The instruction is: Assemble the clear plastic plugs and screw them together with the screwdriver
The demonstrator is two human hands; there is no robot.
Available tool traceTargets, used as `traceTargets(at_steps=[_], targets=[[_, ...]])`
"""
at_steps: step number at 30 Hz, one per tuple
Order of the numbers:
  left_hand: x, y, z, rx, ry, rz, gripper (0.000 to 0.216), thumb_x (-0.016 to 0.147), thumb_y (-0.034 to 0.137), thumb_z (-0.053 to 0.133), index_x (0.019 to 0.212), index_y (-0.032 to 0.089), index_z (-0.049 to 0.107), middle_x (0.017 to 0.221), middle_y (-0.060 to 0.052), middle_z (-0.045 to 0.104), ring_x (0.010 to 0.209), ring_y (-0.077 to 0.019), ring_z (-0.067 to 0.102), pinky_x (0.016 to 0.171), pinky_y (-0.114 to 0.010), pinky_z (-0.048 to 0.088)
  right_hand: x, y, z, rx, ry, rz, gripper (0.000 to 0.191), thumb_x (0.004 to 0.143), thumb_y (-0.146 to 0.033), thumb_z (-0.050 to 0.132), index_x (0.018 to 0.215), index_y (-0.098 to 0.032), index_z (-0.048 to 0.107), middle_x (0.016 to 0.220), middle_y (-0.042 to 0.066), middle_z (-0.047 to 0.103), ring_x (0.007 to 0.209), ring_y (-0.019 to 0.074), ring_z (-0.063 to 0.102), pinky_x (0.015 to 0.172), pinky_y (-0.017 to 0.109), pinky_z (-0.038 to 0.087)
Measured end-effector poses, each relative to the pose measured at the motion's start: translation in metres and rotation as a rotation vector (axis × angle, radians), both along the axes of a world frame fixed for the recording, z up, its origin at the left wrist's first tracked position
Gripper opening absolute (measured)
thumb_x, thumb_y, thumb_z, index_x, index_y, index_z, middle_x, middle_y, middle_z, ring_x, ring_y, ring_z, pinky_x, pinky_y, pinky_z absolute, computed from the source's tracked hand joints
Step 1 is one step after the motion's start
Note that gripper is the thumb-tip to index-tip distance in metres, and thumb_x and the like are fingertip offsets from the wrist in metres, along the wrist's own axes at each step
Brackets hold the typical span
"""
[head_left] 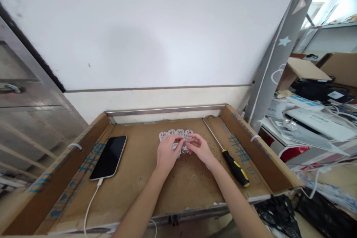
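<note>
Both hands meet over a cluster of clear round plastic pieces (180,132) with metal pins standing up in them. My left hand (168,150) is closed, thumb and forefinger pinched together near a tiny spot of red. From the other side, my right hand (201,150) pinches in at the same place, its fingertips almost touching the left ones. What lies between the fingertips is small and mostly hidden. Several pieces form a row behind the hands, and more clear plastic shows beneath the fingers.
Cardboard (134,178) with raised sides covers the work surface. At left lies a black-screened phone (108,157) with a white cable (91,202). A long screwdriver (234,167) with a black and yellow handle lies at right. Beyond it are a grey post (275,59) and cluttered shelves.
</note>
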State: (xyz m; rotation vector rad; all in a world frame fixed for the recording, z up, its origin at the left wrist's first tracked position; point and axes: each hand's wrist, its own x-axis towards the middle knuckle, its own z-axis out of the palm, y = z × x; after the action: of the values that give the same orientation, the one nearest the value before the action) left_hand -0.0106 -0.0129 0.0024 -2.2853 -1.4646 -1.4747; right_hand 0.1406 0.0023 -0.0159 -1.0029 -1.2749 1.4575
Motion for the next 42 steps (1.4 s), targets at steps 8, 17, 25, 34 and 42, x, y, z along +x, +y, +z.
traceTargets(at_steps=[8,17,25,34,42], targets=[[-0.001,0.0,0.0,-0.001,0.011,-0.011,0.012,0.087,0.031,0.056,0.086,0.02,0.061,0.08,-0.001,0.066,0.076,-0.015,0.06,0.073,-0.028,0.047,0.0,0.001,-0.001,0.004,0.018,-0.035,0.03,0.086,-0.027,0.054,0.111,-0.011,0.05,0.087,0.001,0.055,0.064,0.0026,0.05,0.053,0.015,0.046],[0.0,0.0,0.002,-0.05,0.022,-0.043,0.015,0.089,0.033,0.053,0.088,0.021,0.061,0.08,-0.001,0.066,0.078,-0.0163,0.06,0.074,-0.029,0.048,-0.002,-0.002,0.005,-0.04,0.021,0.004,0.026,0.085,-0.026,0.054,0.105,-0.01,0.052,0.087,0.002,0.056,0.066,0.0031,0.052,0.055,0.015,0.047],[-0.006,0.002,0.006,-0.124,-0.002,-0.015,0.018,0.089,0.029,0.051,0.101,0.023,0.062,0.095,-0.003,0.067,0.087,-0.0184,0.059,0.081,-0.033,0.046,0.005,-0.001,0.009,-0.098,0.098,-0.184,0.033,0.086,-0.028,0.053,0.115,-0.012,0.048,0.093,0.003,0.055,0.069,0.0044,0.052,0.057,0.017,0.048],[-0.006,-0.004,0.002,-0.259,0.352,0.001,0.008,0.078,0.027,0.061,0.085,0.026,0.064,0.095,0.0,0.064,0.094,-0.0219,0.055,0.085,-0.038,0.04,0.007,0.0,0.012,-0.107,0.132,-0.293,0.033,0.086,-0.028,0.053,0.114,-0.012,0.048,0.092,0.003,0.055,0.07,0.0047,0.053,0.057,0.017,0.048],[-0.006,-0.003,0.002,-0.231,0.307,-0.028,0.004,0.075,0.021,0.063,0.075,0.025,0.063,0.086,0.0,0.065,0.086,-0.0231,0.057,0.082,-0.041,0.041,0.007,0.003,0.007,-0.068,0.107,-0.281,0.032,0.087,-0.033,0.051,0.111,-0.012,0.051,0.093,0.004,0.056,0.074,0.0064,0.054,0.062,0.02,0.05]])
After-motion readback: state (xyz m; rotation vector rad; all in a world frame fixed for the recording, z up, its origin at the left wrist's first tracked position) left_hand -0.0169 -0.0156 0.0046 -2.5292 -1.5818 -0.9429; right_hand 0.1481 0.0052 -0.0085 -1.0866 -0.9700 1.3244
